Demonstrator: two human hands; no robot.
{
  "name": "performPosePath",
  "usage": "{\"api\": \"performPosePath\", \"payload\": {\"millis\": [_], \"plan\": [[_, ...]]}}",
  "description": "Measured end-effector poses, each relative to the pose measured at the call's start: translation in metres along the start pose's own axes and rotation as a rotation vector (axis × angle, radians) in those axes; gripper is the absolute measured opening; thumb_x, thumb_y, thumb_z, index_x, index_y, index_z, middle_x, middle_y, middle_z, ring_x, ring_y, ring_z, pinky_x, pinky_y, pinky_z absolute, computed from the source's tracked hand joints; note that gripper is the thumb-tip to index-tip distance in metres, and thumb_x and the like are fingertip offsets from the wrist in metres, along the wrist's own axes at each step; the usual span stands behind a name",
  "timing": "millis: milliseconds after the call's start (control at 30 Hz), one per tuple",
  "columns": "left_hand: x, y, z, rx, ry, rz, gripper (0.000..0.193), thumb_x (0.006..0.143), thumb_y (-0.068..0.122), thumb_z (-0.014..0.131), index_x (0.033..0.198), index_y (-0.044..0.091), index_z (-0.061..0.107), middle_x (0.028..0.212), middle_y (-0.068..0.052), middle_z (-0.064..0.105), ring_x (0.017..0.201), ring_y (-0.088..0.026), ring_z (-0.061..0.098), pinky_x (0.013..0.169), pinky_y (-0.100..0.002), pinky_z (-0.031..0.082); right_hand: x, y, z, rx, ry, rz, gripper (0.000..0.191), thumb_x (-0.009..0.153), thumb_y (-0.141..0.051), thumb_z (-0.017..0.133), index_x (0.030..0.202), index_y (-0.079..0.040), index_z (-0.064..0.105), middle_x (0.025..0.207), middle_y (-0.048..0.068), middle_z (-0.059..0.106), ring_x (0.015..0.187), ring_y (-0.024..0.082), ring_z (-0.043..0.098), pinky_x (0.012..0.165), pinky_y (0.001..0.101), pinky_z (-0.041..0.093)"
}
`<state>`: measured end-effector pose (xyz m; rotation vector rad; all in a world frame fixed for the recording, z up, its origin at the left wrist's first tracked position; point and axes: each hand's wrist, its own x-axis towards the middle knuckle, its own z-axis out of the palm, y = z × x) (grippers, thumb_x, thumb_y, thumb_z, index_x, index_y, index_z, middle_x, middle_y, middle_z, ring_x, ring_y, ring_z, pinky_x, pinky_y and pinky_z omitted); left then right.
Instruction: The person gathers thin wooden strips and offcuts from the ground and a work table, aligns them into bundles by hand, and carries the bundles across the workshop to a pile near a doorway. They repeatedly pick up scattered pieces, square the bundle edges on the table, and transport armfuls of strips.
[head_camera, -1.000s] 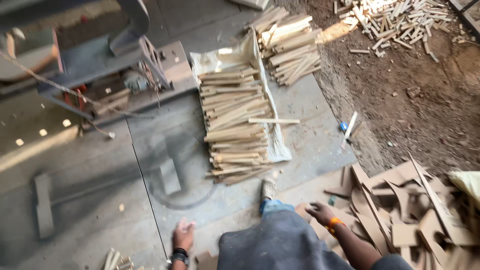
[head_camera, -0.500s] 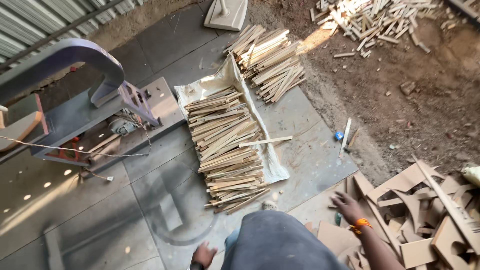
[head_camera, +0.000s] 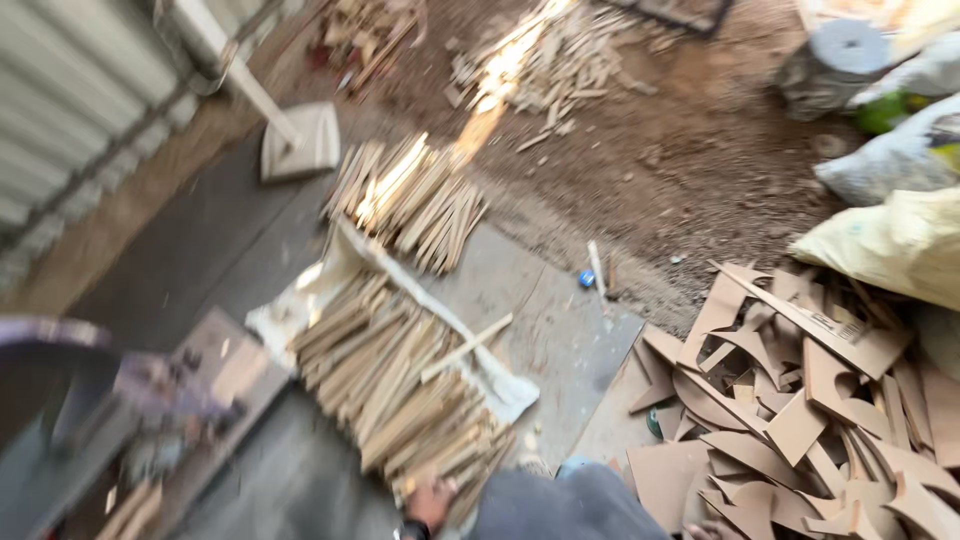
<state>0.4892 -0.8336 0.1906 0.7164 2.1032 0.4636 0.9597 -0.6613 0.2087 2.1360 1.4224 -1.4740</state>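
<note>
The view has swung right; left hand (head_camera: 432, 503) rests by the wooden sticks (head_camera: 400, 385), fingers' state unclear.

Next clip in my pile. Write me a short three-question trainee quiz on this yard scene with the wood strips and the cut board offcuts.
1. True or false: the left hand is at the near end of the stack of wood strips.
2. What lies under that stack? A) a white sheet B) a metal tray C) a red crate
3. On which side of the picture is the pile of flat brown board offcuts?

Key
1. True; whether it grips anything is too blurred to tell.
2. A, the white sheet.
3. The right side, near the pale yellow sack.
</note>
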Motion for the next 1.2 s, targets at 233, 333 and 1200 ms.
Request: {"api": "performPosePath", "payload": {"millis": [233, 333, 1200], "plan": [[0.060, 0.069, -0.015, 0.182, -0.165, -0.010, 0.043, 0.086, 0.035, 0.066, 0.120, 0.010, 0.067, 0.110, -0.016, 0.070, 0.112, -0.034, 0.062, 0.098, -0.052, 0.044, 0.010, -0.058, -0.059, 0.201, 0.039, 0.003, 0.067, 0.086, -0.046, 0.073, 0.136, -0.002, 0.067, 0.108, 0.014, 0.079, 0.085, 0.020, 0.073, 0.074, 0.0331, 0.057], [0.123, 0.143, -0.024, 0.232, -0.172, 0.017, 0.041, 0.086, 0.030, 0.065, 0.122, 0.010, 0.068, 0.117, -0.015, 0.067, 0.119, -0.034, 0.057, 0.103, -0.055, 0.039, 0.046, -0.088, -0.080, 0.264, 0.044, 0.005, 0.066, 0.088, -0.045, 0.072, 0.137, -0.002, 0.066, 0.109, 0.014, 0.079, 0.086, 0.021, 0.072, 0.073, 0.0336, 0.057], [0.389, 0.914, -0.128, 0.624, 0.576, 2.161, 0.023, 0.106, 0.026, 0.058, 0.118, 0.011, 0.070, 0.129, -0.005, 0.062, 0.151, -0.025, 0.040, 0.133, -0.058, 0.017, 0.411, -0.491, -0.361, 0.663, 0.073, -0.207, 0.063, 0.090, -0.033, 0.070, 0.145, -0.008, 0.057, 0.127, 0.009, 0.070, 0.111, 0.022, 0.066, 0.086, 0.0368, 0.054]]}}
